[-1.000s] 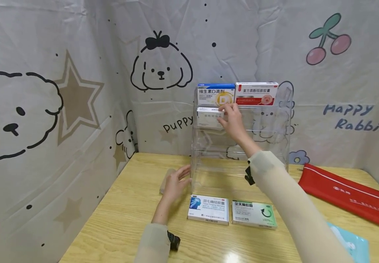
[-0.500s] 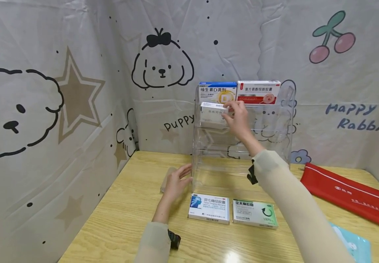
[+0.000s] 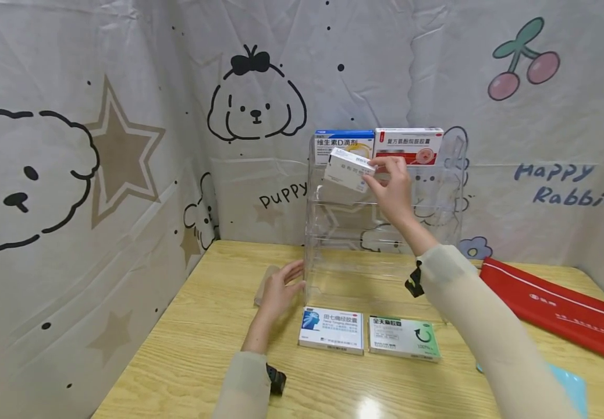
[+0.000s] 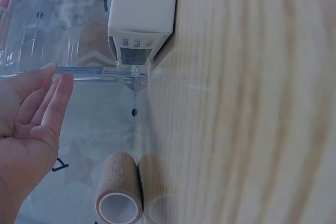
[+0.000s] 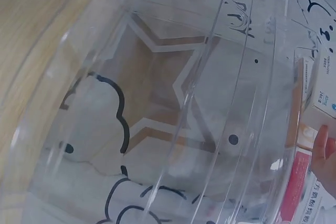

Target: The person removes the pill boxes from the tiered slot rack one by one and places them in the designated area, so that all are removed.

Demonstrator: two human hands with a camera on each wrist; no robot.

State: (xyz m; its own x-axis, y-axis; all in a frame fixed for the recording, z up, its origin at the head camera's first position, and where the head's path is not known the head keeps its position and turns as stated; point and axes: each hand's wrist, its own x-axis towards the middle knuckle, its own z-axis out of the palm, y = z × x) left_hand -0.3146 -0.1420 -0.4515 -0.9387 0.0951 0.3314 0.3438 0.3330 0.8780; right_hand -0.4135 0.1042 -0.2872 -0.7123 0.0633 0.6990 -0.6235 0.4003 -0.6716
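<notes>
My right hand (image 3: 395,189) pinches a white medicine box (image 3: 348,170) by its right end, between thumb and fingers. The box tilts, right end lower, in front of the upper tiers of a clear tiered display rack (image 3: 384,285). Part of it overlaps the blue-and-white vitamin D box (image 3: 328,141) on the top tier; a red-and-white box (image 3: 408,145) stands beside that one. In the right wrist view the held box (image 5: 323,85) shows at the right edge. My left hand (image 3: 279,291), fingers extended, touches the rack's left side edge with its fingertips.
A blue-and-white box (image 3: 331,331) and a green-and-white box (image 3: 404,338) lie before the rack. A beige roll with a white core (image 4: 118,182) lies left of the rack. At right are a red pouch (image 3: 553,311) and a light blue item (image 3: 569,384).
The white box, at first on the second tier, has been lifted up and out by my right hand and has tilted, moving slightly right. My left hand stays at the rack's side.
</notes>
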